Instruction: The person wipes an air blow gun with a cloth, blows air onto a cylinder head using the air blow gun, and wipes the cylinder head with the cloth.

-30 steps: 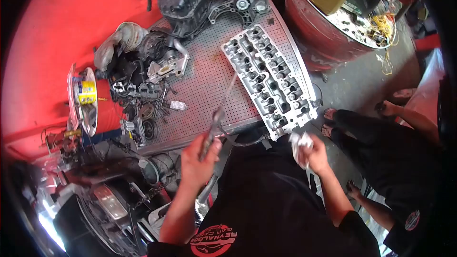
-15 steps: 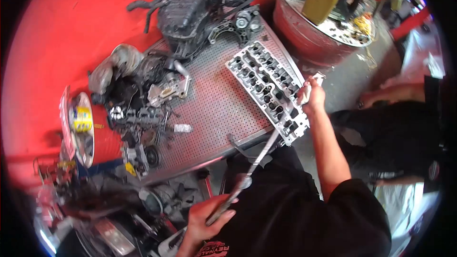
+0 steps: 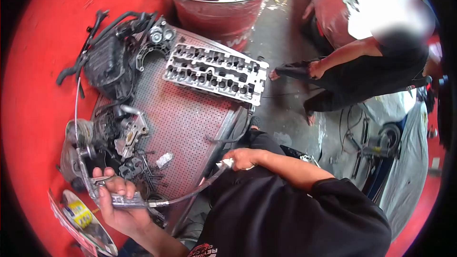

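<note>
My left hand [image 3: 116,204] is wrapped round an air blow gun [image 3: 127,201] with a lever under the fingers and a long thin nozzle pointing up past the black engine parts. A hose [image 3: 183,197] runs from the gun's rear end to beside my right hand [image 3: 243,158]. That hand is closed on a crumpled white rag [image 3: 225,163] in front of my body; whether it also grips the hose, I cannot tell. Beyond both hands, a silver cylinder head [image 3: 214,74] lies on the perforated metal table [image 3: 176,128], with its rows of bores facing up.
Black intake parts [image 3: 107,62] and smaller engine pieces [image 3: 135,135] crowd the table's left side. A red drum [image 3: 214,19] stands behind it. Another person [image 3: 362,71] in dark clothes is on the right. A tub with a yellow label [image 3: 81,212] sits lower left.
My left hand has swung left and up with the blow gun, away from the cylinder head. My right hand has drawn back from the head's edge with the rag. The view has turned right.
</note>
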`<state>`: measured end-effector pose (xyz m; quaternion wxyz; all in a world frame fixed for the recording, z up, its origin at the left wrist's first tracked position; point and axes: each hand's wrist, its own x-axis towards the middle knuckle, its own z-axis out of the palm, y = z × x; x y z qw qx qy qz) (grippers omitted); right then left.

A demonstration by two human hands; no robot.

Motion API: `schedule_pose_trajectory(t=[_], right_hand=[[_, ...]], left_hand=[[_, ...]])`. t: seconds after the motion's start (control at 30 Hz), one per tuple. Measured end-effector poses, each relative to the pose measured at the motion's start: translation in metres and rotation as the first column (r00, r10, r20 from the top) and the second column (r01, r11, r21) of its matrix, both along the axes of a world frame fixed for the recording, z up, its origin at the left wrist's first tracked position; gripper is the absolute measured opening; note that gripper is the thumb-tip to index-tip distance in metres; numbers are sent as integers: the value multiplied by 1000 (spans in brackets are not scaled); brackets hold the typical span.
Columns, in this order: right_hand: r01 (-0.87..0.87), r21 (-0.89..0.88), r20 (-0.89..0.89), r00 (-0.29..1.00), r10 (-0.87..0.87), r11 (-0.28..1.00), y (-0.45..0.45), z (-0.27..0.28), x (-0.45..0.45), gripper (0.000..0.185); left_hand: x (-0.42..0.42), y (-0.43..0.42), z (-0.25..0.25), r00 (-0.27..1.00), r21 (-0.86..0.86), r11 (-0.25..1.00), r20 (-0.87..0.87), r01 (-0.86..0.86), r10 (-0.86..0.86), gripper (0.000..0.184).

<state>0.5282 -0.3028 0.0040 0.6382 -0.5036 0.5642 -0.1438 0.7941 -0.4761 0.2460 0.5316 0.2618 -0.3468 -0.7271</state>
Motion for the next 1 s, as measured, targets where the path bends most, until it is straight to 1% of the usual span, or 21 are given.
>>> schedule_pose_trajectory(t=[0.03, 0.1, 0.17, 0.2, 0.27, 0.3, 0.37, 0.4, 0.47, 0.5, 0.57, 0.63, 0.7, 0.77, 0.8, 0.83, 0.87, 0.9, 0.93, 0.97, 1.0], right_hand=[[-73, 16, -102, 992, 75, 997, -1, -1, -3, 40], [-72, -49, -368, 929, 49, 996, 10, 10, -5, 35], [-33, -65, -461, 887, 0, 997, 24, 35, -10, 34], [-1, -67, -474, 880, -31, 998, 36, 32, -16, 34], [95, -228, -469, 861, -195, 969, 66, 24, -17, 32], [104, -223, -523, 826, -209, 969, 72, 39, -23, 30], [286, -319, -513, 750, -418, 904, 95, 58, -35, 27], [302, -334, -524, 728, -442, 893, 106, 65, -40, 27], [661, -554, -341, 374, -863, 506, 129, 75, -46, 22], [758, -572, -233, 217, -948, 314, 138, 76, -51, 19], [729, -681, -157, -53, -986, 69, 142, 94, -67, 17], [688, -726, -88, -125, -988, -23, 144, 111, -86, 16], [634, -766, -10, -179, -984, -107, 144, 131, -111, 16], [671, -738, 16, -97, -995, -77, 142, 151, -134, 16], [668, -739, 22, -108, -994, -89, 143, 161, -147, 16], [670, -742, -37, -38, -999, 2, 144, 171, -161, 17], [659, -746, -94, 35, -995, 94, 142, 184, -179, 18], [648, -756, -90, 34, -995, 90, 140, 201, -199, 18], [649, -728, -217, 86, -972, 220, 137, 217, -215, 20], [652, -676, -337, 141, -931, 343, 132, 232, -222, 22], [634, -641, -395, 210, -894, 432, 126, 251, -231, 21]], left_hand=[[-9, 4, 1, 999, -25, 1000, 50, 7, -6, 42], [-26, 15, 0, 989, -91, 991, 124, 96, -84, 59], [-39, 21, -4, 974, -107, 978, 161, 178, -159, 67], [-42, 22, -8, 971, -113, 972, 146, 208, -191, 67], [-39, 25, -14, 935, 20, 941, 107, 337, -337, 80], [-38, 25, -19, 923, 11, 928, 100, 372, -371, 80], [-40, 23, -31, 891, 9, 892, -33, 453, -452, 81], [-40, 19, -38, 885, 9, 886, -43, 464, -463, 80], [-56, 18, -38, 868, -40, 873, -93, 486, -488, 80], [-65, 18, -37, 858, -67, 867, -128, 493, -498, 81], [-94, 26, -17, 819, -136, 828, -130, 543, -559, 82], [-117, 38, -2, 862, -187, 851, -36, 491, -505, 88], [-138, 46, 6, 862, -234, 848, -70, 475, -502, 87], [-157, 44, 21, 585, -249, 721, -445, 646, -678, 43], [-161, 44, 24, 573, -300, 701, -415, 648, -707, 47], [-169, 51, 34, 569, -304, 696, -413, 650, -712, 47], [-179, 58, 47, 580, -419, 658, -315, 625, -751, 47], [-194, 65, 55, 595, -528, 606, -217, 595, -774, 47], [-208, 53, 56, 613, -771, 395, -7, 499, -790, 80], [-215, 63, 62, 614, -768, 392, 2, 506, -789, 80], [-224, 80, 71, 804, -757, 545, -45, 359, -592, 77]])
